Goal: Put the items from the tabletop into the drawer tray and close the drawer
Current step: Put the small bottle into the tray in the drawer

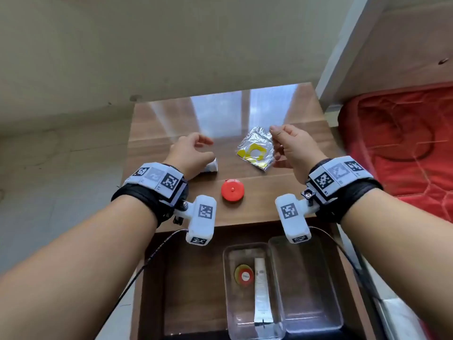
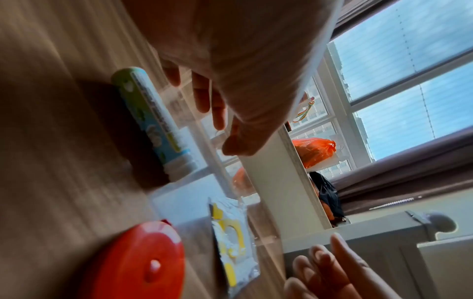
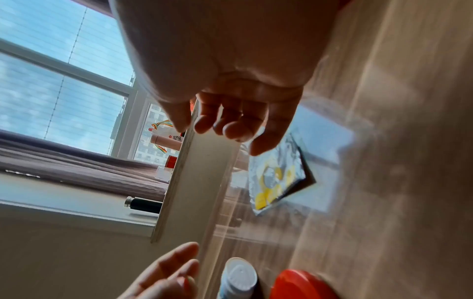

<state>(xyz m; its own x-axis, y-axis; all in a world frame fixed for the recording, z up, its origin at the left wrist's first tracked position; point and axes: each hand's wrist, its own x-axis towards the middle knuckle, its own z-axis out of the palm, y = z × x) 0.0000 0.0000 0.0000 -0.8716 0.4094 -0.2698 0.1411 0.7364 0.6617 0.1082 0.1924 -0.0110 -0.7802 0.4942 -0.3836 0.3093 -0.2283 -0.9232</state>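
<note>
both hands over wooden tabletop (image 1: pixel 282 190), nothing held. left hand (image 1: pixel 190 153) hovers above a white tube with green-blue label (image 2: pixel 153 121) lying on the tabletop, fingers loosely spread, not touching it in left wrist view. right hand (image 1: pixel 291 146) just beside and above clear plastic packet with yellow piece inside (image 1: pixel 256 150), fingers loosely curled, thumb near index, no contact visible in right wrist view. red round tape measure (image 1: pixel 232 189) flat near tabletop front edge, between the wrists. drawer (image 1: pixel 186 290) open below; clear two-compartment tray (image 1: pixel 316 285) inside, left compartment holds a white tube (image 1: pixel 261 285) and a small round red-yellow item (image 1: pixel 244 275), right compartment bare.
</note>
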